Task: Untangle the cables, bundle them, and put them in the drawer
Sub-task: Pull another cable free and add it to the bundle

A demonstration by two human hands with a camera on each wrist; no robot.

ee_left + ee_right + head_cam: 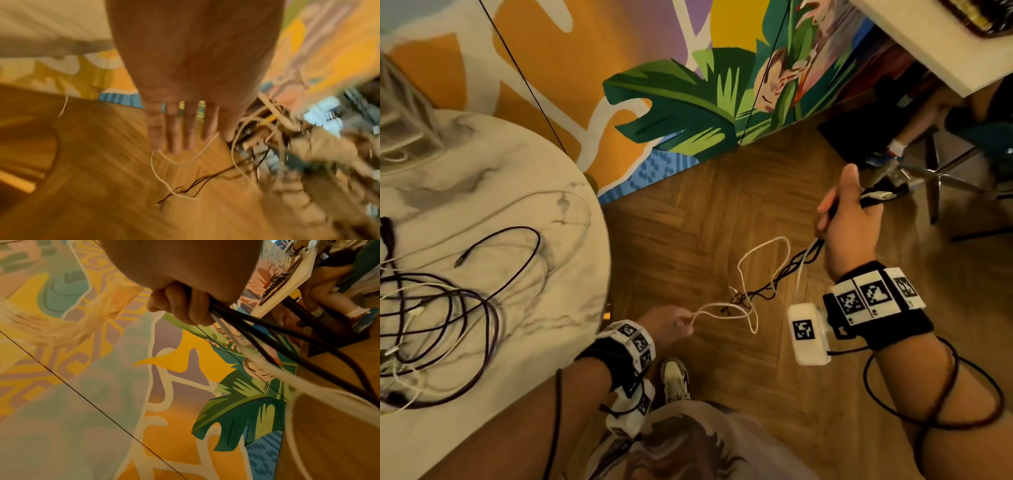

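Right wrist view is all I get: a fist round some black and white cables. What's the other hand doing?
Observer: The left hand pinches a loop of the white cable, apart from the right hand.
Operator: Are the cables tangled?
Observer: Yes, the black cable twists round the white one in mid-air between the hands.
Operator: Any more cables around?
Observer: A loose pile of cables lies on the round marble table.
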